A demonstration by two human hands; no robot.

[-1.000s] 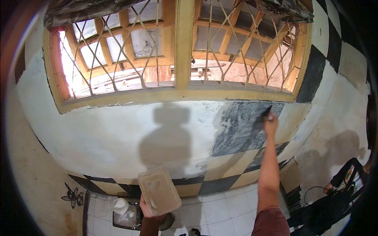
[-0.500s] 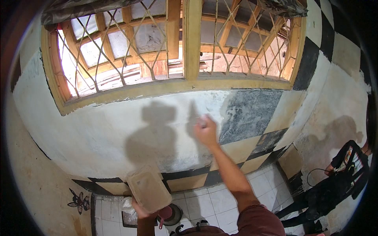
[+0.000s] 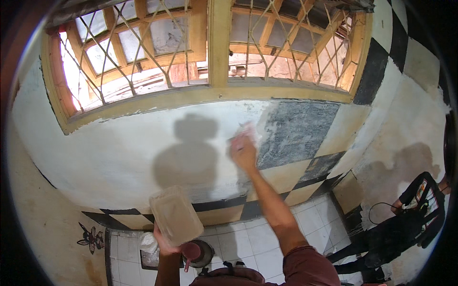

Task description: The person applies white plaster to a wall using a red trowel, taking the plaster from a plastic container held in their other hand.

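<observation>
My left hand [image 3: 163, 240] holds a rectangular translucent plastic container [image 3: 176, 215] with pale, dirty smears, low in front of the wall. My right hand [image 3: 243, 155] is raised at the wall [image 3: 119, 148], closed around a small tool [image 3: 244, 133] blurred by motion, too smeared to make out. It is over white-coated wall just left of a mottled dark grey square [image 3: 298, 131]. The white coat covers much of the wall below the window, with black and beige checks along the bottom and right. My shadow falls on the wall between my hands.
A barred wooden window [image 3: 218, 71] spans the top. At lower right stands another person [image 3: 391, 238] in dark clothes, beside the side wall. On the tiled floor [image 3: 267, 243] are a pink dipper [image 3: 191, 252] on a dark round container and a white bag [image 3: 149, 242]. A dark flower decal [image 3: 90, 238] marks the left wall.
My right hand has swept left from the grey square onto the white area, then risen slightly, now blurred. My left hand and container have shifted a little left as the view moved.
</observation>
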